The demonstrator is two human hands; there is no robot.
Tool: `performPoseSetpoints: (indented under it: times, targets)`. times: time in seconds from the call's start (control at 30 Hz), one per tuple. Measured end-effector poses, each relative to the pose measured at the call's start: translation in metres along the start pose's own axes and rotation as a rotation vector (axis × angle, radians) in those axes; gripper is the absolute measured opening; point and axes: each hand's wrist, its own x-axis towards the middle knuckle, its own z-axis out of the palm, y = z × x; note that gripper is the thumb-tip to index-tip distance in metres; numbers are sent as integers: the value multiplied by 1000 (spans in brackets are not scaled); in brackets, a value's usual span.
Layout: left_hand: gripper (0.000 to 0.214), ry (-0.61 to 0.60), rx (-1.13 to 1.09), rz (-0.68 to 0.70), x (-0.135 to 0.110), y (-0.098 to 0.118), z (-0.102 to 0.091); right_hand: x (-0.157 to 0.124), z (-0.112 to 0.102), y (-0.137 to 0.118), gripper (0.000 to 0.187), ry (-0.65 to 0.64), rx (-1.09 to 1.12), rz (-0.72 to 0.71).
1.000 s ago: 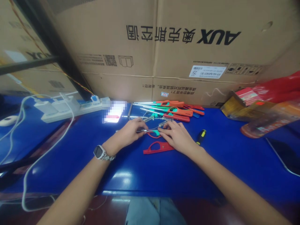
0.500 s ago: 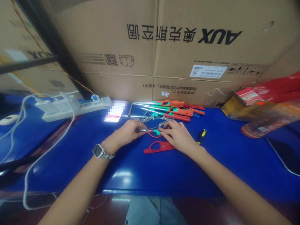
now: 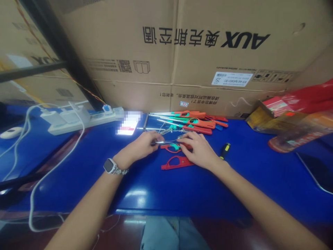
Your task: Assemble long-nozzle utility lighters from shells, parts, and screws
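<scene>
My left hand (image 3: 142, 144) is closed, pinching a thin metal lighter tube (image 3: 159, 142). A thin wire runs from that tube toward my right hand (image 3: 201, 149). The fingers of my right hand are closed around the rear of a red lighter handle half (image 3: 164, 147), which lies on the table with a green trigger (image 3: 175, 147) in it. My right fingers hide part of this handle. Nearer me lies another red handle half (image 3: 169, 167), its right end beside my right hand. Small clear lighter parts (image 3: 166, 131) with wires lie just beyond my hands.
Several orange and red lighters (image 3: 200, 123) lie piled against a large cardboard box (image 3: 130, 90). A black-and-yellow screwdriver (image 3: 225, 151) is right of my right hand. On the left are a lit phone (image 3: 128, 128) and a power strip (image 3: 96, 119). An orange bottle (image 3: 293, 139) lies at right.
The metal tube has shifted up and left, away from the red handle half, in my left hand. More of the handle's front now shows. My right hand has barely moved.
</scene>
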Motion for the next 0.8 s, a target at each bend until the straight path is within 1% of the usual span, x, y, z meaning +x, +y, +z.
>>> performPoseSetpoints:
  times: [0.13, 0.23, 0.4, 0.5, 0.67, 0.8]
  targets:
    - [25, 5, -3, 10, 0, 2, 0, 8, -3, -5, 20, -23, 33, 2]
    - [26, -2, -19, 4, 0, 1, 0, 18, -4, -12, 13, -61, 8, -45]
    - [28, -11, -32, 16, -1, -1, 0, 36, 2, -29, 15, -181, -140, -155]
    - [28, -15, -20, 16, -1, -1, 0, 44, 5, -38, 18, -240, -224, -171]
    - [27, -8, -21, 18, -1, -4, 1, 46, 6, -40, 16, -232, -254, -164]
    - [27, 2, -29, 38, -1, -6, 2, 41, 3, -36, 17, -169, -232, -121]
